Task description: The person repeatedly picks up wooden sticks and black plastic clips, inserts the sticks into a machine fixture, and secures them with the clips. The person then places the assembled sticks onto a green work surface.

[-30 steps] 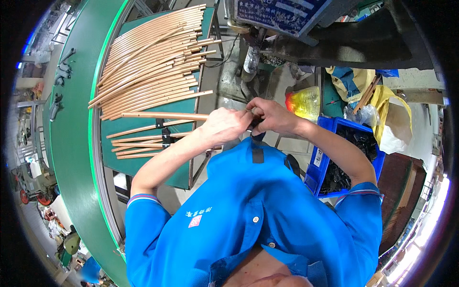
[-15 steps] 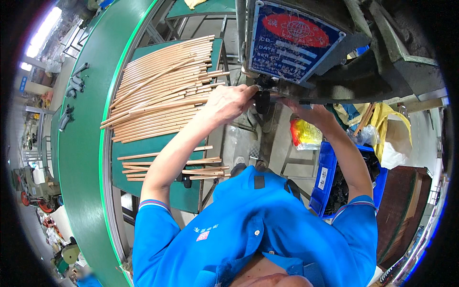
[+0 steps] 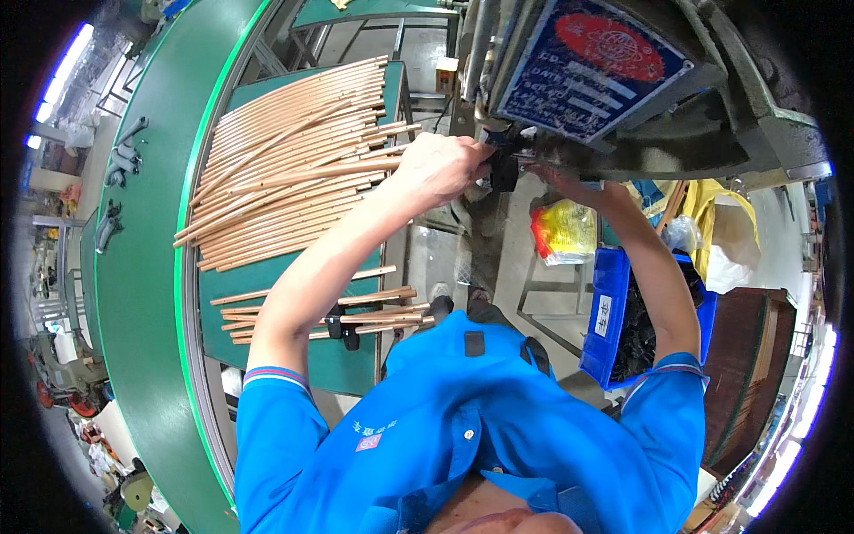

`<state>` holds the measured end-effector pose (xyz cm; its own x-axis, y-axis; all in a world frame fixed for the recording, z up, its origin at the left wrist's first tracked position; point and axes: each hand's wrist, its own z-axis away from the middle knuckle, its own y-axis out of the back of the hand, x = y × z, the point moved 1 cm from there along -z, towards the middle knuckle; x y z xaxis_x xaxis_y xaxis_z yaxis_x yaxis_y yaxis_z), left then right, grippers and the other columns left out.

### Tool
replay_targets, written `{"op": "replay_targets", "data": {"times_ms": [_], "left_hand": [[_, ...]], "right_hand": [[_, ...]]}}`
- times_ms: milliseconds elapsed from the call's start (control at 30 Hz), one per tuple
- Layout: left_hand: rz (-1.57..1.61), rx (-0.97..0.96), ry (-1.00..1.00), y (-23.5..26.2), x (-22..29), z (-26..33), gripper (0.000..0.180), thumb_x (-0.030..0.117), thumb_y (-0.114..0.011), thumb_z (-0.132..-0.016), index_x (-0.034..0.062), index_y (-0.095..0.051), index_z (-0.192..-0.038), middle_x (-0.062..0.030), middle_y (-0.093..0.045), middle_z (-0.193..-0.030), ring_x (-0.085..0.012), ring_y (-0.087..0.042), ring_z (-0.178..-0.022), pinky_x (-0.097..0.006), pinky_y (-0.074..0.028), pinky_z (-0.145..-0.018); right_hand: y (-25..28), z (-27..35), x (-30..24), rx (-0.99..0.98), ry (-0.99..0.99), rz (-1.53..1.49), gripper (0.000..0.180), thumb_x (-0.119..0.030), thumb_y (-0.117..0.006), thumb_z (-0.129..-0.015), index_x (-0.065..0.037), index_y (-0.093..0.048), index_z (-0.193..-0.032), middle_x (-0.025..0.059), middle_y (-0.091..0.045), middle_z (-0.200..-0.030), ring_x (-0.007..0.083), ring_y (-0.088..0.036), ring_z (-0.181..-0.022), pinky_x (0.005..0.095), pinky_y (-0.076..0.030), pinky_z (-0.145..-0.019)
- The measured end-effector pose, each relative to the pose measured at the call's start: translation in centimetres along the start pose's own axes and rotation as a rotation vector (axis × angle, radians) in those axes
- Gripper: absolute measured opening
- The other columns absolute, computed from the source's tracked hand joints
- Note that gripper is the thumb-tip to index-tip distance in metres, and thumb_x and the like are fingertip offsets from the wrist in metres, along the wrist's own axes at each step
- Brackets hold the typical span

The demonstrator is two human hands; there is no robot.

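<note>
Pushing: left hand (image 3: 440,167) now up at the machine (image 3: 623,98) — a second ago both hands were lower.
Grip: fingers curled shut on a tube (image 3: 311,171).
Right hand (image 3: 556,173): under the machine — cannot tell.

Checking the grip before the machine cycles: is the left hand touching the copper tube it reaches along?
Touching. The head view shows the left hand closed around the end of one copper tube, no gap.
</note>
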<state>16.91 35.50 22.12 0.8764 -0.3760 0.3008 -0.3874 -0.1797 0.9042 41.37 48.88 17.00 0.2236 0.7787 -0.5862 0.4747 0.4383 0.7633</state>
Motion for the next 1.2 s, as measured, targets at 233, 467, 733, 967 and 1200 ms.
{"op": "replay_targets", "data": {"times_ms": [233,467,733,967,1200], "left_hand": [[0.062,-0.225,0.129,-0.5,-0.5,-0.6,0.036,0.034,-0.060,-0.088,0.0168,-0.060,-0.120,-0.0130,-0.068,-0.084,-0.0338,-0.066,-0.077,-0.044,-0.052,-0.065],[0.124,-0.193,0.260,1.2,-2.0,2.2,0.038,0.025,-0.067,-0.082,0.0125,-0.060,-0.117,-0.0118,-0.068,-0.086,-0.0321,-0.066,-0.082,-0.043,-0.052,-0.071],[0.050,-0.116,0.135,0.8,-1.7,2.9,0.018,0.013,-0.058,-0.081,0.0094,-0.063,-0.098,-0.0118,-0.065,-0.086,-0.0311,-0.064,-0.086,-0.044,-0.051,-0.072],[0.060,-0.157,0.214,0.3,-2.3,2.9,0.021,0.017,-0.061,-0.075,0.0123,-0.065,-0.095,-0.0118,-0.066,-0.081,-0.0327,-0.066,-0.082,-0.046,-0.053,-0.067],[0.104,-0.035,0.123,3.5,-0.4,5.5,0.024,0.013,-0.057,-0.078,0.0159,-0.060,-0.102,-0.0096,-0.063,-0.079,-0.0314,-0.065,-0.076,-0.044,-0.050,-0.059]], "right_hand": [[-0.2,-1.2,-1.1,-0.137,0.161,0.288,0.031,-0.029,-0.054,-0.095,-0.014,-0.063,-0.122,0.0099,-0.066,-0.117,0.0258,-0.064,-0.102,0.0374,-0.051,-0.087],[2.5,2.3,-8.0,0.269,0.203,0.696,0.029,-0.020,-0.064,-0.087,-0.014,-0.065,-0.115,0.0124,-0.068,-0.109,0.0261,-0.066,-0.098,0.0378,-0.052,-0.080],[-8.8,2.2,6.3,0.172,-0.624,-0.089,0.028,-0.024,-0.060,-0.086,-0.008,-0.064,-0.109,0.0140,-0.061,-0.117,0.0318,-0.055,-0.111,0.0415,-0.044,-0.096],[-11.8,0.6,13.5,0.207,-0.519,0.229,0.027,-0.024,-0.059,-0.088,-0.007,-0.063,-0.108,0.0112,-0.062,-0.105,0.0281,-0.056,-0.096,0.0400,-0.045,-0.084],[-11.2,0.9,13.9,0.258,-0.097,0.316,0.022,-0.020,-0.056,-0.090,-0.003,-0.063,-0.103,0.0099,-0.065,-0.087,0.0274,-0.060,-0.078,0.0373,-0.047,-0.072]]}}
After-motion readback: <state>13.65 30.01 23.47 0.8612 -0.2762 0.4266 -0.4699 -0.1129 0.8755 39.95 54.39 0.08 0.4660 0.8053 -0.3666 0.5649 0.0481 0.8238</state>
